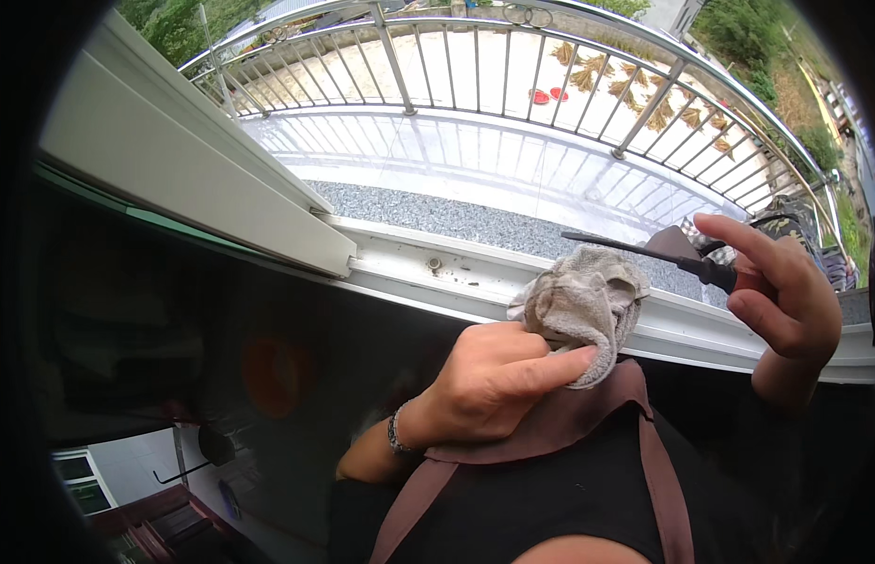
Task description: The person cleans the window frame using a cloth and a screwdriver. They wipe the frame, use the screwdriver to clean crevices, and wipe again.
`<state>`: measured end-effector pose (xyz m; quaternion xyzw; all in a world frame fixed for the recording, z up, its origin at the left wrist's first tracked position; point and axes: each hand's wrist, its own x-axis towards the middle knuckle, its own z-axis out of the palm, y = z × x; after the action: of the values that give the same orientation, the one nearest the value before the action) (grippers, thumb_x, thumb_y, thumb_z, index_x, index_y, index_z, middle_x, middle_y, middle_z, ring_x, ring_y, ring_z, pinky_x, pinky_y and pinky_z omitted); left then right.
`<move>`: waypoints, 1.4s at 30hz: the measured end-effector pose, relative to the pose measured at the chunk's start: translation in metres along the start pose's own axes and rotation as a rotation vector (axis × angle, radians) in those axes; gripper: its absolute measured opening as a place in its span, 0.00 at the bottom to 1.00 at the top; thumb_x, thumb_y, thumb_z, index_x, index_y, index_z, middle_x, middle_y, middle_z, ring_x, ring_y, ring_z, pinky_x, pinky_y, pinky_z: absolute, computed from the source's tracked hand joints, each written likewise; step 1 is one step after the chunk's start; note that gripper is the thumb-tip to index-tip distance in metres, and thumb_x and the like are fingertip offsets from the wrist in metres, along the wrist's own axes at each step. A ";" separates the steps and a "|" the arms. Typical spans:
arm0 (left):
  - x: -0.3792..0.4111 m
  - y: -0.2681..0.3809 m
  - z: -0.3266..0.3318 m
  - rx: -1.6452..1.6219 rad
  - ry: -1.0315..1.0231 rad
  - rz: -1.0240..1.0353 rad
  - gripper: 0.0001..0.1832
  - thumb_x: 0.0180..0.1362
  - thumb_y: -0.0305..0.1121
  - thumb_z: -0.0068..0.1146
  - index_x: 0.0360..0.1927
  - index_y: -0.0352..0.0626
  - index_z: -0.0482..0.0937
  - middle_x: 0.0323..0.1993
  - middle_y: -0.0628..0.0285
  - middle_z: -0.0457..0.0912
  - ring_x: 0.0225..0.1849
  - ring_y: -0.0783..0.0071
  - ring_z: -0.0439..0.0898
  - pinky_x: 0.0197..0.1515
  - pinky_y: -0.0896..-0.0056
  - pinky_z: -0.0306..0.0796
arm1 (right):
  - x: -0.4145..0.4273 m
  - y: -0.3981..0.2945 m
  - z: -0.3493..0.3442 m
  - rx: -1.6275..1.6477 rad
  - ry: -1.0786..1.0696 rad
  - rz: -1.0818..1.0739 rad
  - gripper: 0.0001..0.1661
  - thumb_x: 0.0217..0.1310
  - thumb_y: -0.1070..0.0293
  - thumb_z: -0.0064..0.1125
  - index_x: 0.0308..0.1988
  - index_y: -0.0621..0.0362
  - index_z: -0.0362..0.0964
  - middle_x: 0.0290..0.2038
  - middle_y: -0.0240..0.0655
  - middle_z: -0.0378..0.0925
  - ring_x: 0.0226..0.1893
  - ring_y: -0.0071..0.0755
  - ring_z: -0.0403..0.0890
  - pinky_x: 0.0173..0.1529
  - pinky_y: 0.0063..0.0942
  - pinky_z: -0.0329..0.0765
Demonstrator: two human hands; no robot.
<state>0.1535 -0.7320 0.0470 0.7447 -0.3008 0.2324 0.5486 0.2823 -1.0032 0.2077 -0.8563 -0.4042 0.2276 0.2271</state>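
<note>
My left hand (490,377) grips a bunched, stained grey cloth (575,303) over the white sliding-window track (494,285), and its index finger lies along the cloth's lower edge. In my right hand (790,296) is a screwdriver (663,257) with a dark shaft. Its flat tip points left, above and behind the cloth, and the handle is mostly hidden by the fingers. A small round fitting (434,264) and dark specks of dirt sit in the track, left of the cloth.
A white sash frame (218,169) stands at the left over the track. Beyond lie a speckled grey stone strip (437,218), a tiled balcony floor (479,151) and a metal railing (508,70). Dark camouflage fabric (786,218) is at the right. A mauve apron (550,423) hangs on my front.
</note>
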 end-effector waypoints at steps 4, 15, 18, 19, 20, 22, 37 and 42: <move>-0.008 0.017 -0.034 0.280 0.273 -0.166 0.18 0.54 0.12 0.52 0.48 0.35 0.81 0.32 0.53 0.81 0.31 0.70 0.77 0.36 0.72 0.70 | 0.036 0.040 0.021 0.105 0.212 -0.209 0.28 0.65 0.71 0.55 0.63 0.68 0.66 0.17 0.24 0.67 0.17 0.17 0.66 0.25 0.20 0.61; -0.053 0.079 -0.150 -0.287 0.466 0.047 0.20 0.71 0.35 0.40 0.65 0.51 0.70 0.69 0.45 0.65 0.69 0.42 0.65 0.72 0.34 0.57 | 0.082 0.052 0.030 0.265 0.225 -0.348 0.18 0.71 0.65 0.56 0.53 0.68 0.71 0.26 0.32 0.76 0.26 0.21 0.74 0.31 0.22 0.70; -0.053 0.092 -0.157 -0.326 0.516 0.121 0.22 0.73 0.37 0.37 0.68 0.47 0.66 0.68 0.42 0.66 0.69 0.42 0.66 0.72 0.32 0.57 | 0.092 0.062 0.034 0.267 0.252 -0.359 0.19 0.70 0.66 0.54 0.55 0.66 0.69 0.21 0.21 0.63 0.20 0.13 0.62 0.24 0.18 0.59; -0.049 0.098 -0.156 -0.319 0.529 0.141 0.23 0.73 0.38 0.36 0.69 0.46 0.64 0.67 0.41 0.67 0.69 0.42 0.67 0.71 0.33 0.58 | 0.095 0.065 0.035 0.290 0.248 -0.329 0.19 0.70 0.66 0.54 0.55 0.66 0.69 0.21 0.21 0.63 0.20 0.13 0.62 0.24 0.18 0.59; -0.046 0.100 -0.154 -0.266 0.567 0.123 0.23 0.74 0.38 0.36 0.68 0.45 0.64 0.66 0.40 0.68 0.68 0.43 0.68 0.70 0.34 0.61 | 0.096 0.070 0.035 0.314 0.242 -0.300 0.18 0.70 0.66 0.54 0.54 0.66 0.70 0.21 0.21 0.63 0.20 0.13 0.62 0.25 0.18 0.59; -0.047 0.095 -0.155 0.067 0.687 0.027 0.21 0.75 0.40 0.36 0.66 0.44 0.66 0.61 0.42 0.73 0.63 0.46 0.74 0.65 0.44 0.71 | 0.101 0.077 0.036 0.354 0.224 -0.244 0.18 0.70 0.65 0.55 0.54 0.64 0.70 0.22 0.21 0.64 0.21 0.13 0.62 0.26 0.18 0.59; -0.047 -0.023 -0.059 1.285 -0.002 -0.325 0.06 0.59 0.26 0.58 0.39 0.36 0.79 0.39 0.54 0.81 0.47 0.52 0.78 0.54 0.53 0.68 | 0.117 0.080 0.055 0.252 0.135 -0.153 0.17 0.67 0.69 0.59 0.52 0.67 0.74 0.23 0.34 0.76 0.22 0.23 0.73 0.27 0.23 0.68; -0.039 -0.022 -0.068 1.130 -0.125 -0.304 0.05 0.55 0.27 0.62 0.31 0.37 0.79 0.33 0.57 0.77 0.42 0.55 0.75 0.52 0.55 0.67 | 0.119 0.066 0.066 0.138 0.146 -0.197 0.19 0.65 0.67 0.60 0.52 0.65 0.75 0.23 0.38 0.78 0.22 0.32 0.77 0.30 0.29 0.72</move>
<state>0.1404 -0.6543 0.0255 0.9686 -0.0518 0.2312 0.0749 0.3509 -0.9331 0.0927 -0.8089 -0.4523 0.1686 0.3357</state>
